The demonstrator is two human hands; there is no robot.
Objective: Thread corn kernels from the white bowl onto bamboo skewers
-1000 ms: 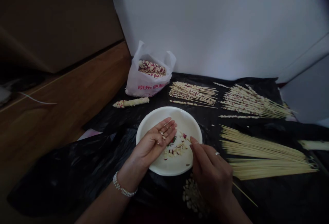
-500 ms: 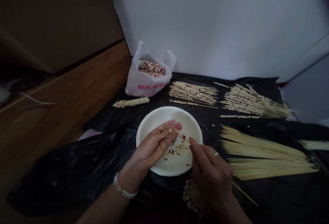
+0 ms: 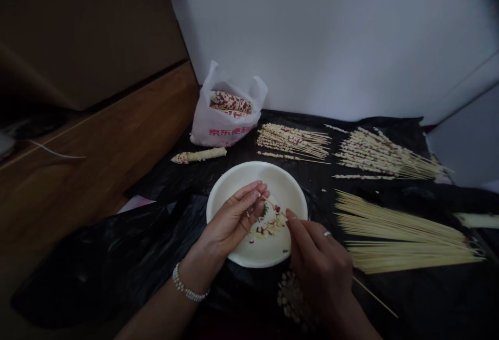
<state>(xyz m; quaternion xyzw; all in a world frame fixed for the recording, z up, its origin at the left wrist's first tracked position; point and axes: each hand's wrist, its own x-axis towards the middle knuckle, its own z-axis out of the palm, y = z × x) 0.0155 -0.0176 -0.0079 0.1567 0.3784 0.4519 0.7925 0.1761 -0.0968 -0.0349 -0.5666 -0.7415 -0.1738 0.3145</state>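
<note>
Over a white bowl [image 3: 219,199], my right hand [image 3: 317,259] pinches a thin wooden skewer [image 3: 284,214] carrying a few corn kernels, one of them dark red. The skewer's tip points up and left into the fingers of my left hand [image 3: 237,215]. My left thumb and fingertips are pressed together at that tip on a small pale corn kernel, mostly hidden by the fingers. Loose white and purple kernels [image 3: 268,230] lie in the bottom of the bowl.
Behind the bowl stand a plastic bag [image 3: 210,121] of speckled corn cobs and a partly stripped cob [image 3: 200,155]. Kernel-filled skewers [image 3: 292,140] lie in piles, one more pile [image 3: 370,153] further right. Bare skewers [image 3: 397,231] fan out at right. Kernels [image 3: 290,296] sit on the black plastic sheet [image 3: 117,257].
My left fingers have closed together at the skewer's tip, where they were spread flatter before. My right hand and the skewer have barely shifted.
</note>
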